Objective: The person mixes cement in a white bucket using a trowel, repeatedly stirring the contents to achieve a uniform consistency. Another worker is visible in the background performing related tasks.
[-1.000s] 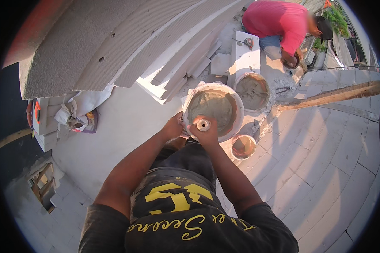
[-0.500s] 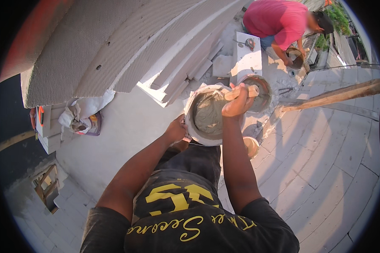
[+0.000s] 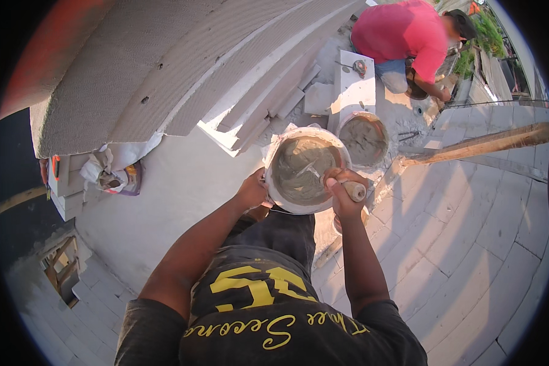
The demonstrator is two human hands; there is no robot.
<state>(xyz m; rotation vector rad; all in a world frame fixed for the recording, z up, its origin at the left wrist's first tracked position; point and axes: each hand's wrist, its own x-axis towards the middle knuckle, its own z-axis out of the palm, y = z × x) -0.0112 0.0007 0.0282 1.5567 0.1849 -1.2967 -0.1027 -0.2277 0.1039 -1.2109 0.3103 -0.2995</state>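
A round bucket (image 3: 291, 207) of wet grey mortar (image 3: 294, 177) sits in front of me, its rim crusted pale. My left hand (image 3: 254, 191) is closed on the left side of that rim. In my right hand (image 3: 344, 196) is a trowel (image 3: 355, 191), gripped by its thick wooden handle at the bucket's right edge. The trowel's blade reaches into the mortar and is partly covered by it. A second bucket (image 3: 385, 138), also holding grey mortar, stands just beyond to the right.
Stacked pale blocks (image 3: 232, 131) rise at the upper left. A wooden beam (image 3: 488, 143) slants across the right, above the block surface. A co-worker in a pink shirt (image 3: 396, 30) crouches at the far right, near a white board (image 3: 355, 82). A crumpled bag (image 3: 107, 171) lies left.
My right hand has come down and toward me, turning the trowel so its handle points toward me and its blade shows in the mortar. The co-worker's arm has shifted right.
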